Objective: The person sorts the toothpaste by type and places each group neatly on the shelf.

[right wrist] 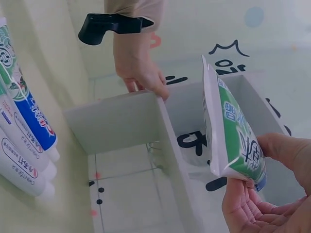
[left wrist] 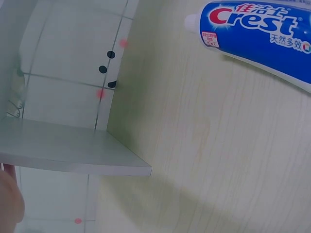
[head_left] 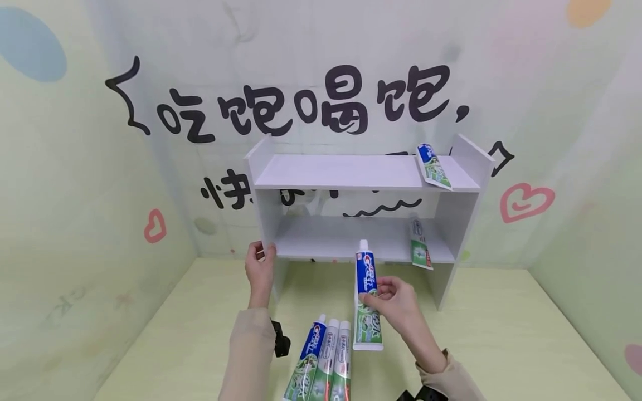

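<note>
In the head view my right hand (head_left: 401, 303) pinches a blue and green Crest toothpaste tube (head_left: 369, 328) between thumb and fingers. The tube stands cap up, in front of the white shelf (head_left: 346, 171). My left hand (head_left: 259, 274) grips the shelf's left side panel near the middle board, thumb on the near side. One blue and green toothpaste tube (head_left: 433, 166) lies at the right of the top board. Below it, a white and green toothpaste tube (head_left: 420, 248) lies at the right of the middle board. The right wrist view shows the held tube (right wrist: 238, 131) close up.
On the table (head_left: 170, 340), at the near middle, lie a blue and green tube (head_left: 307, 362) and two white and green tubes (head_left: 325, 356), side by side with caps toward the shelf. Behind the shelf rises a wall (head_left: 311, 44) with black lettering.
</note>
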`<state>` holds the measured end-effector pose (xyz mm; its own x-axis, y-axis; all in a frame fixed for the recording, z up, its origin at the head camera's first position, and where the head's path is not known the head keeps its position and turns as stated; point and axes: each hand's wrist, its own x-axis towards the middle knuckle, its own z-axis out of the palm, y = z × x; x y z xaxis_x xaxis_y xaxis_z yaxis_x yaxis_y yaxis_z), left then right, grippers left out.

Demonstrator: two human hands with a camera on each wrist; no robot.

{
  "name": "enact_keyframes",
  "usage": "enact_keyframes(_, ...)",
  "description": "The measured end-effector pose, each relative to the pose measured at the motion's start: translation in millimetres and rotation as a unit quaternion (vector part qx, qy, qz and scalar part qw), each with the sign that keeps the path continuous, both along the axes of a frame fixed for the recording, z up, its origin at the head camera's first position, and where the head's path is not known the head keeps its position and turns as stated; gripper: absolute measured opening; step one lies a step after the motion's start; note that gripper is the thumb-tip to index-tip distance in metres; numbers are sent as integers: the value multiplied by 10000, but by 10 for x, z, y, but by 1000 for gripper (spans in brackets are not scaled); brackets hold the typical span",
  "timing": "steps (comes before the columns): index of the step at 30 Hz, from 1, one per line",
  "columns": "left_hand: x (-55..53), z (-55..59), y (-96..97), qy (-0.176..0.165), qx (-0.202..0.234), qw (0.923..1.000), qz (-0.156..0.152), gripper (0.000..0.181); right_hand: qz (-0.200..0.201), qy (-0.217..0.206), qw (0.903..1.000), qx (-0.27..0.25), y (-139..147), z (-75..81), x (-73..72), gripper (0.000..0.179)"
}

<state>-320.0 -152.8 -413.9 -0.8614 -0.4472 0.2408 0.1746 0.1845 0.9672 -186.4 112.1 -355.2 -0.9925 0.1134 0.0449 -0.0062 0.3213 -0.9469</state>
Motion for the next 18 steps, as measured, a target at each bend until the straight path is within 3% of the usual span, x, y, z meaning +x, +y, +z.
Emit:
enact_keyframes(11,-6,27,17,91,81,9998,-161,27,-114,165,9991,378,121,485,-11,52)
enact_keyframes(18,21,23,-7,41,26,10000,-38,27,-114,290,9980,549,115,655,-19,53)
